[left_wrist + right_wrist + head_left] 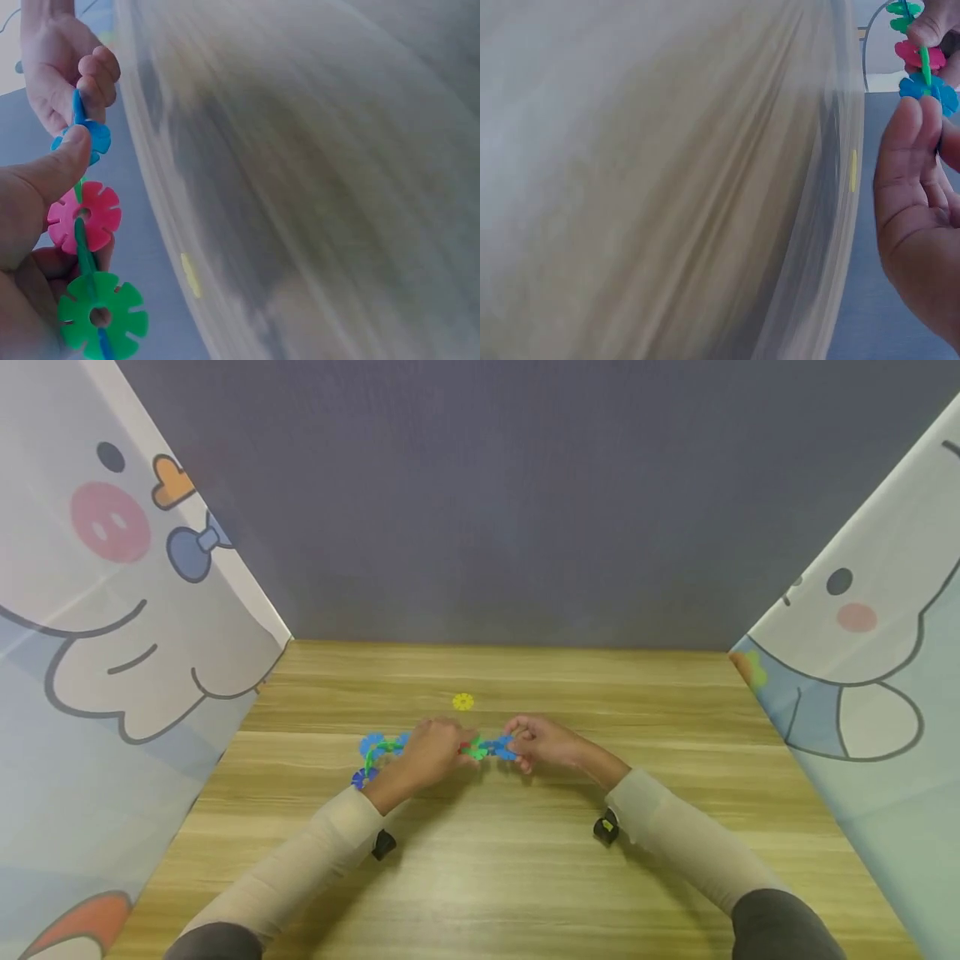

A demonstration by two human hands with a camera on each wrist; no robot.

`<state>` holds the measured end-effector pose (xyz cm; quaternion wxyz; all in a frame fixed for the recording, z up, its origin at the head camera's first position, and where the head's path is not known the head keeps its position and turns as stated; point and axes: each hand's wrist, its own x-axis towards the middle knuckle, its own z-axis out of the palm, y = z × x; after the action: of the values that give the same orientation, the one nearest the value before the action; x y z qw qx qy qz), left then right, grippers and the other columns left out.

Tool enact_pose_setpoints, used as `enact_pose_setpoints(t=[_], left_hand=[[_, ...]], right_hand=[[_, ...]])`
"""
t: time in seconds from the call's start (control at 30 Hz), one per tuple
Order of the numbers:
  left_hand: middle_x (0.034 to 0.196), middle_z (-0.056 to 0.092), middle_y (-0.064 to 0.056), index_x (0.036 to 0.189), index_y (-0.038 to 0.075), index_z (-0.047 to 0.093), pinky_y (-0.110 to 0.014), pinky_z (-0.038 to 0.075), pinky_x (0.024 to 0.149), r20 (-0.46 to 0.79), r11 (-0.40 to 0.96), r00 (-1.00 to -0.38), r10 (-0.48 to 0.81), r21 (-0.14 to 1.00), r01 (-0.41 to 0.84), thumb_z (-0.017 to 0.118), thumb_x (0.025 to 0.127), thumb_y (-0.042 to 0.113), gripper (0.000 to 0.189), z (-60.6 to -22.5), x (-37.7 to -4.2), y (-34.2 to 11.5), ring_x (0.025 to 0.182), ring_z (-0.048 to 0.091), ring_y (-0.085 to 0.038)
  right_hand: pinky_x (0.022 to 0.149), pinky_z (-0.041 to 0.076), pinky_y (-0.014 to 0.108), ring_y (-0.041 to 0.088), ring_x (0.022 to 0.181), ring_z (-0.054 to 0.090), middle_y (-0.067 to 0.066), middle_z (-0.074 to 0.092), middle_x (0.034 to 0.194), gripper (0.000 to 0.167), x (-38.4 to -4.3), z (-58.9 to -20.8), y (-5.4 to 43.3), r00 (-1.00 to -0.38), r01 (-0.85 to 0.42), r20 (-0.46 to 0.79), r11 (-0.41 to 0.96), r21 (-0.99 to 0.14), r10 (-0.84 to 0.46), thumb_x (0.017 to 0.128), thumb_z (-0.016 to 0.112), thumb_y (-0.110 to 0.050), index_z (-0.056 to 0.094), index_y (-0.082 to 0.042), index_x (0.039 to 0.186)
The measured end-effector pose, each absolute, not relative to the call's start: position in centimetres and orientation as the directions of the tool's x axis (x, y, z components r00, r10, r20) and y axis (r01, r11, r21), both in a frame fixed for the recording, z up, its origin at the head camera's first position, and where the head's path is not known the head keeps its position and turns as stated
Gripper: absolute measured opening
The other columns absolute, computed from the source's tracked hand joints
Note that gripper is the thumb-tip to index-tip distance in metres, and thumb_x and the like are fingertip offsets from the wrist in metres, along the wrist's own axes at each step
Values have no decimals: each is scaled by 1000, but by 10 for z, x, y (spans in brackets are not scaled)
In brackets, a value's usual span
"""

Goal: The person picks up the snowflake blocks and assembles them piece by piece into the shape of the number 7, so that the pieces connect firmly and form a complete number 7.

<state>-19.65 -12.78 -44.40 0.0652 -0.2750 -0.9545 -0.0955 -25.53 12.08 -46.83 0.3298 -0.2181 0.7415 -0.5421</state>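
A chain of notched plastic snowflake discs [372, 745] in blue, green and pink runs across the wooden table. My left hand [433, 750] grips the chain near its pink disc [97, 214], thumb on top, and covers part of it in the head view. A green disc [105, 304] sticks out below those fingers in the left wrist view. At the chain's right end my right hand [551, 743] pinches a blue disc [504, 747] between thumb and fingers. Blue pieces [922, 90] lie between the two hands in the right wrist view.
One loose yellow snowflake disc [462, 702] lies on the table [495, 877] beyond the hands. A grey panel [510, 510] stands along the back edge, and cartoon-printed panels [840, 610] flank both sides.
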Motion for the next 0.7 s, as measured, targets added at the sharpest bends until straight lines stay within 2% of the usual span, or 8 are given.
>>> enact_pose_setpoints(t=[0.1, 0.2, 0.37, 0.57, 0.7], left_hand=[[77, 72, 4, 121, 18, 75, -40, 62, 76, 159, 835, -841, 517, 124, 537, 83, 79, 42, 49, -449, -196, -128, 69, 64, -12], [76, 71, 5, 120, 19, 76, -48, 61, 83, 145, 841, -850, 507, 135, 524, 83, 79, 43, 48, -452, -196, -129, 72, 65, -14], [77, 72, 3, 116, 20, 77, -51, 61, 84, 152, 845, -851, 503, 117, 521, 84, 77, 45, 47, -455, -196, -131, 73, 67, -17], [80, 73, -1, 119, 19, 77, -62, 56, 94, 131, 854, -863, 488, 133, 503, 84, 77, 47, 50, -456, -194, -133, 80, 71, -23], [81, 74, -1, 122, 19, 76, -61, 57, 94, 117, 857, -869, 481, 145, 494, 84, 77, 47, 54, -457, -194, -133, 79, 70, -22]], right_hand=[[66, 60, 28, 15, 73, 65, 12, 68, 89, 20, -258, -468, 123, -688, -13, -274, 390, -921, -671, 104, 57, -11, 60, -2, 121], [69, 60, 31, 17, 78, 65, 6, 67, 90, 21, -264, -467, 122, -713, -64, -263, 433, -899, -650, 104, 57, -17, 63, -3, 119], [70, 61, 32, 19, 79, 64, 11, 68, 90, 24, -275, -467, 113, -746, -141, -198, 441, -887, -636, 103, 58, -15, 64, 2, 119], [69, 59, 28, 17, 76, 64, 11, 69, 92, 27, -288, -469, 99, -785, -198, -153, 476, -857, -601, 103, 58, -14, 64, 2, 123], [72, 58, 28, 17, 79, 66, 10, 72, 96, 27, -295, -469, 88, -813, -264, -107, 525, -809, -573, 102, 57, -16, 65, 0, 123]])
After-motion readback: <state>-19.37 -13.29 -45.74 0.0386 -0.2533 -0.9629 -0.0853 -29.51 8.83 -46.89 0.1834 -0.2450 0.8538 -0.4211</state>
